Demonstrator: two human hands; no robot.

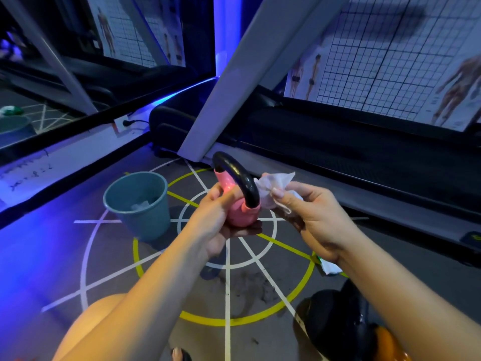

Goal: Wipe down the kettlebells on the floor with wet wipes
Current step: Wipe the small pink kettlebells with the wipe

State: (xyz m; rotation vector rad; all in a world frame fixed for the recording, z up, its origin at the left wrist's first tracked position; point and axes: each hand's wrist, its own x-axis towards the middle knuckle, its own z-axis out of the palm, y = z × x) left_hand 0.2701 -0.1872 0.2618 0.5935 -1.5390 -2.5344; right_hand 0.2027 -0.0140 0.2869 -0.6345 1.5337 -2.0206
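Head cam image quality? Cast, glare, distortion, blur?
Head view: blue-violet cast from the left across the floor by the bin; glare spot on the pink kettlebell in the left hand; wide-angle lean in the treadmill post; right hand and wipe sharp, frame edges softer.

1 head-worn wide-angle view looks forward and steeply down, close over the forearms, onto the marked gym floor (109, 259).
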